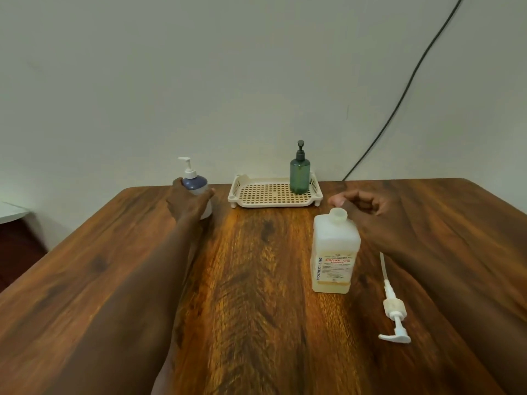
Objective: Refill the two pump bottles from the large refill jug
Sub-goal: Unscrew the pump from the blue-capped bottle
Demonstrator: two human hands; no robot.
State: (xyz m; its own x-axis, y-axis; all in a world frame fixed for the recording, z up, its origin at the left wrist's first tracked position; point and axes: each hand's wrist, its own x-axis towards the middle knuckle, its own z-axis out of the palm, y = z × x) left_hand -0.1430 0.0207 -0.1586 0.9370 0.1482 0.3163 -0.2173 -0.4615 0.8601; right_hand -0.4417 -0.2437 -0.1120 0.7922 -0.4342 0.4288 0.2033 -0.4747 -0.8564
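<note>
A translucent refill jug [334, 252] with a printed label stands uncapped on the wooden table, right of centre. Its white pump head [394, 312] with a long tube lies on the table to the jug's right. My left hand [188, 202] wraps around a small pump bottle [195, 182] with a blue-grey top and white pump at the far left of the table. A green pump bottle [299, 175] stands upright in the right end of a cream perforated tray [268, 202]. My right hand [362, 203] hovers just behind the jug's open neck, fingers loosely curled, holding nothing.
The tray sits at the table's far edge [399, 181], against a pale wall. A black cable [405, 95] runs down the wall behind the table at the right. A dark cabinet with a white top [14, 223] stands to the left of the table.
</note>
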